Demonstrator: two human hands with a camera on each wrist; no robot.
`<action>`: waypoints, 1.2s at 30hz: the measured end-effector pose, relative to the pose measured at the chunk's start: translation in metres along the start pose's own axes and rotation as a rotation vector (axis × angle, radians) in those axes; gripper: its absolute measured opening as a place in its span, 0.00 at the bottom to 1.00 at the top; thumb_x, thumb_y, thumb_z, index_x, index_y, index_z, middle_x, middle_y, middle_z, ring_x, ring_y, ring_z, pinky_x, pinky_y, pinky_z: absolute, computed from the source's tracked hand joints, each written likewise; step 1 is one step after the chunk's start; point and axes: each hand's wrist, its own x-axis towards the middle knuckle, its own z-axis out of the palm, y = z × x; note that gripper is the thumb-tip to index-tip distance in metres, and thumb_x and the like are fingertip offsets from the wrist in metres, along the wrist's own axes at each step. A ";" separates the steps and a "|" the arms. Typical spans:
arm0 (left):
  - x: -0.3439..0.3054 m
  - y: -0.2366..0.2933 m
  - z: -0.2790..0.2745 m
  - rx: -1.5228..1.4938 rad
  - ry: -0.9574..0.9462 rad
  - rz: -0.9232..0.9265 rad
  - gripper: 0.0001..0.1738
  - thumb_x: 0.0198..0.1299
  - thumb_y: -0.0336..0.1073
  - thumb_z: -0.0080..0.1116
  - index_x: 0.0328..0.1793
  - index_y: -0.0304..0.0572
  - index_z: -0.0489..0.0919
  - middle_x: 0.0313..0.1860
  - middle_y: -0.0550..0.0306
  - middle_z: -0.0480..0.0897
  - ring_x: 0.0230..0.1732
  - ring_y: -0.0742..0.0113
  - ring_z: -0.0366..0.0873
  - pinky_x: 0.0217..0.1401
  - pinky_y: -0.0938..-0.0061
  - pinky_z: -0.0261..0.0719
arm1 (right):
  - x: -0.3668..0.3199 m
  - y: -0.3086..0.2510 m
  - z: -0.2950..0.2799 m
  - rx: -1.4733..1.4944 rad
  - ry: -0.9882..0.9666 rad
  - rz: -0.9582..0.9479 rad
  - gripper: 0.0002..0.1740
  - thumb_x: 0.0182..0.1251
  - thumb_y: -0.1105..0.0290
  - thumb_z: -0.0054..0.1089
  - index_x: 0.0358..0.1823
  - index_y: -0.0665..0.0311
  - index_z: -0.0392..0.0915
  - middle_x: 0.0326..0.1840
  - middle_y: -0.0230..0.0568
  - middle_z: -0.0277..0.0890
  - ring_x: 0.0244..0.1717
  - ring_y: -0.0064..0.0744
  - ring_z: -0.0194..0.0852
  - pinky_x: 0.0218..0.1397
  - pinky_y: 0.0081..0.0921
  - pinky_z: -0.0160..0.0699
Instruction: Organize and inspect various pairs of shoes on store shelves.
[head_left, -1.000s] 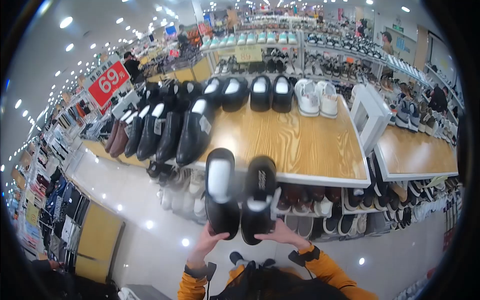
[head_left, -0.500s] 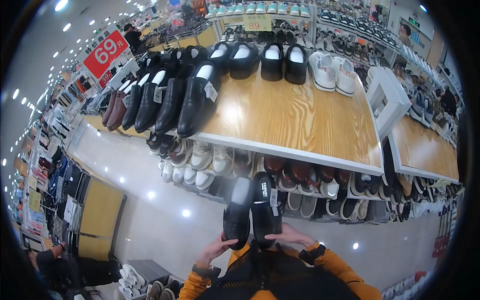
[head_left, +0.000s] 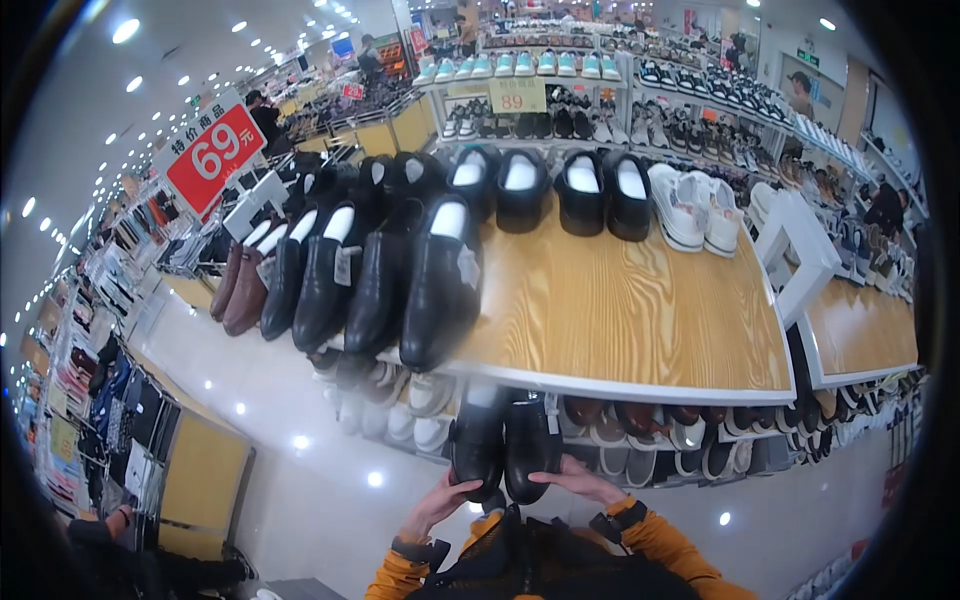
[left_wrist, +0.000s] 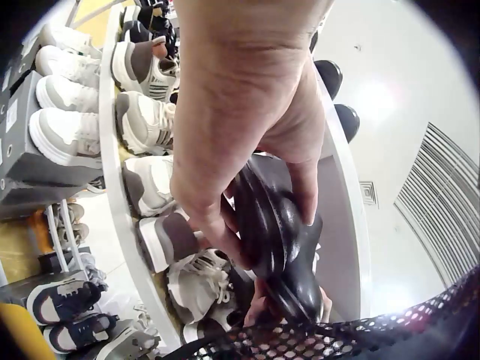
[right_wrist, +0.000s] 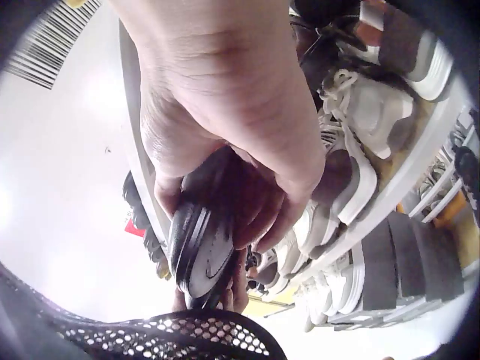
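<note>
while shoes (head_left: 477, 445) in hand (head_left: 434, 503), "69" sign (head_left: 213, 158)

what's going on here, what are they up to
Someone in orange sleeves is holding two shoes up by the toes: the left grip has one black shoe, the right grip another black shoe. They're side by side before a wood-topped table displaying more black shoes and white shoes.

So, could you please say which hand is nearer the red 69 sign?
Left. In the head view, the left hand sits below and right of the sign; the right hand is farther right.
</note>
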 end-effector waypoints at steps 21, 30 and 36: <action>0.176 0.106 -0.060 0.667 -0.295 0.000 0.20 0.67 0.33 0.54 0.63 0.35 0.72 0.58 0.58 0.78 0.56 0.68 0.76 0.58 0.71 0.74 | 0.127 0.040 -0.030 0.841 0.689 -0.239 0.22 0.74 0.78 0.45 0.68 0.63 0.61 0.63 0.40 0.66 0.62 0.30 0.66 0.62 0.27 0.72; 0.211 0.073 -0.097 1.309 -0.448 0.355 0.25 0.71 0.36 0.46 0.71 0.35 0.64 0.67 0.52 0.71 0.66 0.58 0.70 0.71 0.65 0.67 | 0.127 0.047 -0.023 0.530 0.859 -0.208 0.33 0.71 0.47 0.54 0.68 0.59 0.61 0.67 0.37 0.65 0.65 0.29 0.66 0.66 0.38 0.66; 0.193 0.077 -0.063 0.064 -0.250 -0.105 0.26 0.75 0.38 0.40 0.74 0.35 0.60 0.72 0.49 0.65 0.71 0.57 0.64 0.76 0.64 0.63 | 0.125 0.059 -0.026 0.317 0.952 -0.132 0.25 0.76 0.60 0.49 0.68 0.64 0.62 0.65 0.41 0.64 0.66 0.33 0.66 0.60 0.32 0.76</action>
